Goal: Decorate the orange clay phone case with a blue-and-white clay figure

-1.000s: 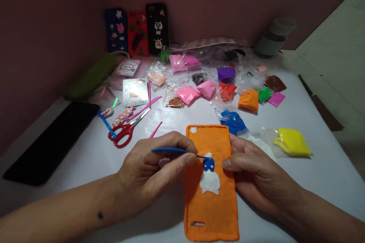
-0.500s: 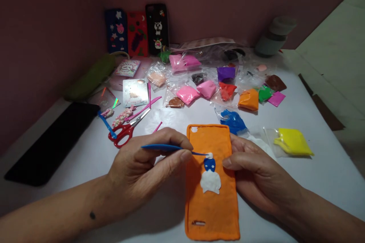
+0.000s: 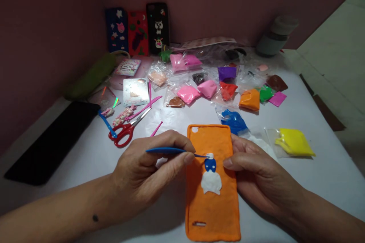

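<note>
- Head view: left hand pinches a blue tool, tip on the white clay dot for fine shaping.
- Right hand clamps the orange phone case at the table's near edge, steadying it.

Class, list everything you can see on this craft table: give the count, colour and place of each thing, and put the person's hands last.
phone case: one, orange, front centre, bearing a white and blue clay figure.
modelling tool: one, blue, tip on the figure's top.
clay bags: many, mixed colours, mid table.
yellow clay bag: one, right.
scissors: one, red handles, left.
decorated cases: three, blue, red, black, against the wall.
left hand: holds the modelling tool.
right hand: steadies the phone case's right edge.
</note>
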A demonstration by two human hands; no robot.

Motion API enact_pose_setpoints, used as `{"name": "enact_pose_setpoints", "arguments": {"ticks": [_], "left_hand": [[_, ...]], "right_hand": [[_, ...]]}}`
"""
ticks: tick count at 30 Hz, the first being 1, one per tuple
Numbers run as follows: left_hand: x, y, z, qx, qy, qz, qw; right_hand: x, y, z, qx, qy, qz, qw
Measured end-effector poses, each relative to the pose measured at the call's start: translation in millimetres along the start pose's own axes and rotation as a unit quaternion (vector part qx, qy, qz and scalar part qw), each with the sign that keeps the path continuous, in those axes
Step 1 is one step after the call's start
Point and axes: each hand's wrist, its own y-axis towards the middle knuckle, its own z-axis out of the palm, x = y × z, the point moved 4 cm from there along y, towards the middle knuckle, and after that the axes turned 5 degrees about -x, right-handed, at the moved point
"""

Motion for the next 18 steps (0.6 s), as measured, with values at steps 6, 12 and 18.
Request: {"name": "enact_pose_setpoints", "arguments": {"ticks": [6,12,18], "left_hand": [[1.0,-1.1,-2.8,0.01,0.029,0.01,0.999],[0.9,-2.8,-1.4,0.007,0.009,0.015,1.0],[0.0,-2.6,0.3,0.019,0.021,0.011,1.0]], "right_hand": [[0.1,0.1,0.1,-0.006,-0.008,0.002,1.0],[-0.8,-0.8,-0.7,-0.016,-0.01,0.007,1.0],[0.0,1.0,1.3,-0.008,-0.026,0.006,1.0]]}}
